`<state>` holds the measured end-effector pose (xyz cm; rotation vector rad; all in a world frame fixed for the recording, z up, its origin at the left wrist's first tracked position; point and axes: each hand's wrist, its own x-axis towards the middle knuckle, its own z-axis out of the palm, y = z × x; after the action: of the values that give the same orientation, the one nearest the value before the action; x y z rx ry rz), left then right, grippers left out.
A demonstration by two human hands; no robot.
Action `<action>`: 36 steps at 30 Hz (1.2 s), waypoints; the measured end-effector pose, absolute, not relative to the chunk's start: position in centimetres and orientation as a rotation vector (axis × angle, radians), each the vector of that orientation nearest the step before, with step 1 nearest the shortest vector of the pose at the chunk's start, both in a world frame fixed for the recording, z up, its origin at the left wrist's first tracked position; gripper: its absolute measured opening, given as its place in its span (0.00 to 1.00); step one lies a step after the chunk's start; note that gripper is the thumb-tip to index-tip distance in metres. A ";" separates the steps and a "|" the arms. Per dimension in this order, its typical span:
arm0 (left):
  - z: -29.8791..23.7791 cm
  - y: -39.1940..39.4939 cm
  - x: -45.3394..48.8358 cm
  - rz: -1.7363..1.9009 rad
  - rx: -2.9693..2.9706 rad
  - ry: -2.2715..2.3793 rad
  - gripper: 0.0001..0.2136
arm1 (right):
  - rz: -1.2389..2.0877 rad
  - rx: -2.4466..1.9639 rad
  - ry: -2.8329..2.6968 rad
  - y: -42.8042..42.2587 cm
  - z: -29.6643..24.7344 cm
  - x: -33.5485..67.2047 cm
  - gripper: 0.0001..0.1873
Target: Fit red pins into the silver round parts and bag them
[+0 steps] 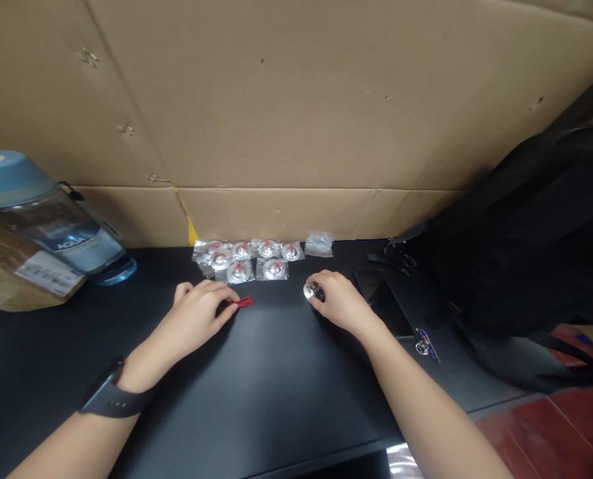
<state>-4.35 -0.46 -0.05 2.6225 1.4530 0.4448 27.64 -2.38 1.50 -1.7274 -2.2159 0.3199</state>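
Note:
My left hand (201, 313) is closed in a pinch, thumb and fingertips on a small folded bundle of red cord (246, 301) just above or on the black table. My right hand (337, 301) wraps round a shiny, round silver metal piece (311, 291), whose far side is covered by my fingers. Beyond both hands lie several clear plastic packets (239, 271), each with a silver disc and a bit of red inside. An apparently empty clear bag (319, 243) rests to the right of these packets.
A blue-lidded water bottle (76, 233) and a brown paper package (6, 273) stand at left. Cardboard (276, 120) walls the back of the black table (276, 392). On the right are a dark phone (389, 306), a keyring (424, 344) and a black bag (520, 233).

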 end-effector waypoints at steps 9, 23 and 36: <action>-0.1 -2.1 -2.2 0.486 2.562 1.321 0.07 | 0.485 -1.531 -2.193 -3.9 2.2 25.4 0.13; 0.3 -2.3 -2.2 0.430 2.373 1.322 0.06 | 0.548 -1.190 -2.119 -4.7 2.8 24.2 0.16; 0.9 -3.7 -0.9 0.767 1.966 1.141 0.10 | 0.660 -0.809 -1.876 -5.5 2.4 22.1 0.22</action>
<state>-0.94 -3.72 0.91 1.9656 1.1408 0.7674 22.10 -5.49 2.38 -0.8092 -1.8760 0.6596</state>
